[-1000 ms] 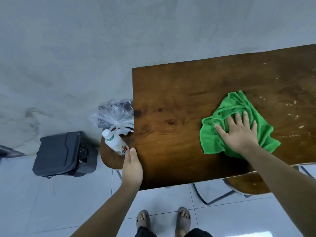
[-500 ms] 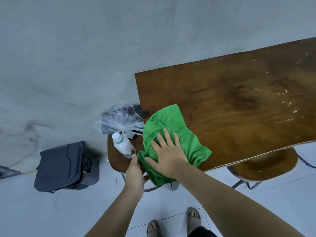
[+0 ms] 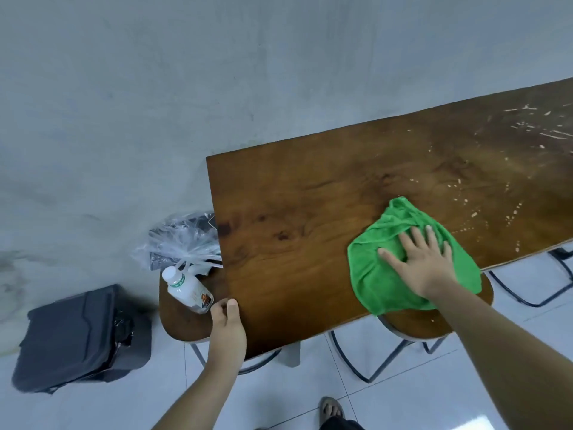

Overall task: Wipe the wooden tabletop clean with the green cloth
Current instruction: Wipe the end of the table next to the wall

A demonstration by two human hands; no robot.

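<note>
The wooden tabletop (image 3: 310, 212) runs from the middle of the view to the right. A crumpled green cloth (image 3: 372, 274) lies on it near the front edge. My right hand (image 3: 421, 262) presses flat on the cloth with fingers spread. Pale crumbs and streaks (image 3: 511, 209) dot the wood to the right of the cloth and further back. My left hand (image 3: 228, 330) sits against the table's left edge near the front corner, fingers loosely bent, holding nothing.
A round wooden stool (image 3: 179, 321) left of the table carries a white bottle (image 3: 186, 288) and a clear plastic bag (image 3: 179, 240). Another stool (image 3: 412, 324) stands under the front edge. A black bin (image 3: 77, 336) sits on the tiled floor at left. A grey wall lies behind.
My right hand swept the cloth to the table's left front corner beside my left hand, then back right to the front edge near the crumbs. My left hand stayed at the left edge.
</note>
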